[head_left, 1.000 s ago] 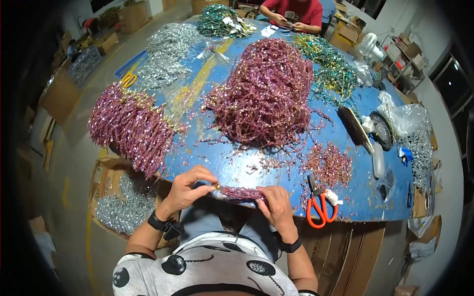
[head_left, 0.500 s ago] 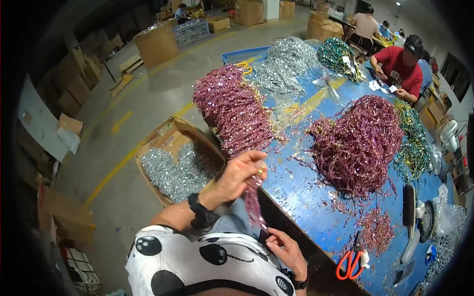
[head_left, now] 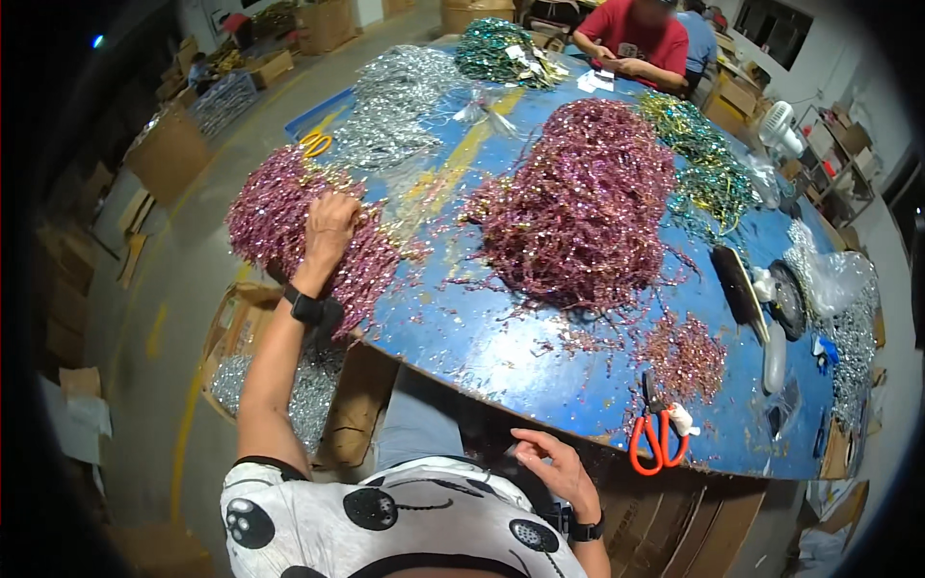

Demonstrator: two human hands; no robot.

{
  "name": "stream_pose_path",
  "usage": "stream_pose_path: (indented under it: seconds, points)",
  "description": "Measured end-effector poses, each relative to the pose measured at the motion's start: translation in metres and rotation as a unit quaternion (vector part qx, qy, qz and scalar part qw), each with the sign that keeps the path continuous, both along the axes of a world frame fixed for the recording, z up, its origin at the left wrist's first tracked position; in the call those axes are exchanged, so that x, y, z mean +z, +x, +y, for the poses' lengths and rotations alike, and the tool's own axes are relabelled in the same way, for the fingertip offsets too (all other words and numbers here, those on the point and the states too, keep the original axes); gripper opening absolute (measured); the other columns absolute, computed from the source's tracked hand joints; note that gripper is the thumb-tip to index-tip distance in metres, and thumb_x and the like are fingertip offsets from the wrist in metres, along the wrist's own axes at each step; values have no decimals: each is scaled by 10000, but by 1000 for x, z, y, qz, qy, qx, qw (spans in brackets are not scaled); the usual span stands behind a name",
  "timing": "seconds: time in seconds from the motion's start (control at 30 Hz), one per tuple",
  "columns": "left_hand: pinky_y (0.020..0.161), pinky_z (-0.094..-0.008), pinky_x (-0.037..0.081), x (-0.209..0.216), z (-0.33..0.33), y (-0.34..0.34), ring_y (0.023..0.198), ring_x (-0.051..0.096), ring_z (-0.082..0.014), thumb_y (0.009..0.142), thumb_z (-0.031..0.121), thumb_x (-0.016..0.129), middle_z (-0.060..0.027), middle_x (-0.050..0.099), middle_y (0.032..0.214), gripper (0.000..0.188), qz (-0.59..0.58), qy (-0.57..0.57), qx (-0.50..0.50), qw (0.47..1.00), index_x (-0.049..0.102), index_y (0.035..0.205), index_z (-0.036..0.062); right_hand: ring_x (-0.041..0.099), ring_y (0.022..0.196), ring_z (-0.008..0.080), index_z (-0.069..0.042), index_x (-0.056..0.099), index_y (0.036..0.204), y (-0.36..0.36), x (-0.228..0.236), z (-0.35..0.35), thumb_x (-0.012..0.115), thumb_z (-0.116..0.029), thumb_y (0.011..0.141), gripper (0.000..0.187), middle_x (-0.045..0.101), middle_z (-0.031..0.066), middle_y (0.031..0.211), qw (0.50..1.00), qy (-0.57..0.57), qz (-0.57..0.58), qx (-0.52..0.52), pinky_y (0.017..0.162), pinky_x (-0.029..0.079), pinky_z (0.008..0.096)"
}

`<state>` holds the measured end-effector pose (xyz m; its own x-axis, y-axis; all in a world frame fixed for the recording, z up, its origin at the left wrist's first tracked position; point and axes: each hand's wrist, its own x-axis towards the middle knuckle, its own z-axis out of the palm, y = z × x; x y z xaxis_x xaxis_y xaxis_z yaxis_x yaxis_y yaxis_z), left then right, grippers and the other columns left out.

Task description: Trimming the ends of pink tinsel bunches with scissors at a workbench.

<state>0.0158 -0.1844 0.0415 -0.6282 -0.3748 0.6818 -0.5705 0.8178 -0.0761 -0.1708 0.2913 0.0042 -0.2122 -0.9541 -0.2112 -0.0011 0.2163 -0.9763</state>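
Note:
My left hand (head_left: 330, 227) reaches out over the left pile of pink tinsel garland (head_left: 275, 207), fingers curled down on a bundle at its top. The hand covers most of what it grips. Close to my body, just off the table's front edge, my right hand (head_left: 561, 470) has its fingers apart and holds nothing I can see. A larger tangled heap of pink tinsel (head_left: 588, 202) lies on the blue table (head_left: 434, 332). Orange-handled scissors (head_left: 658, 438) rest near the front edge, beside small pink scraps (head_left: 684, 356).
Silver tinsel (head_left: 400, 101) and green tinsel (head_left: 496, 50) lie at the back, with yellow scissors (head_left: 315, 144) nearby. A brush (head_left: 740, 289) and a tape roll lie at right. An open carton (head_left: 352, 409) stands below left. Across the table, a person in red (head_left: 636, 39) handles white cards.
My left hand has carried a pink tinsel bundle from in front of my body onto the left pile. My right hand has let go of its lower end. The view has turned right.

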Motion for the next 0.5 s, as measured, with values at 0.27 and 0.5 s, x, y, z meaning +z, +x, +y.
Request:
stream_pose_path:
  seconds: [0.27, 0.5]
  points:
    - [802, -352, 506, 55, 109, -73, 929, 649, -254, 893, 118, 645, -111, 678, 966, 143, 89, 416, -212, 880, 691, 993, 28, 583, 855, 88, -44, 596, 1279, -13, -3, 8, 645, -121, 923, 368, 650, 21, 960, 999, 30, -2, -34, 768, 480, 243]
    - [804, -359, 495, 16, 102, -185, 955, 624, -307, 894, 142, 633, -124, 634, 992, 206, 78, 293, -322, 897, 656, 1074, 44, 562, 805, 96, -37, 596, 1270, -6, 6, -1, 649, -131, 918, 369, 629, 32, 935, 999, -17, 40, 5, 726, 467, 243]
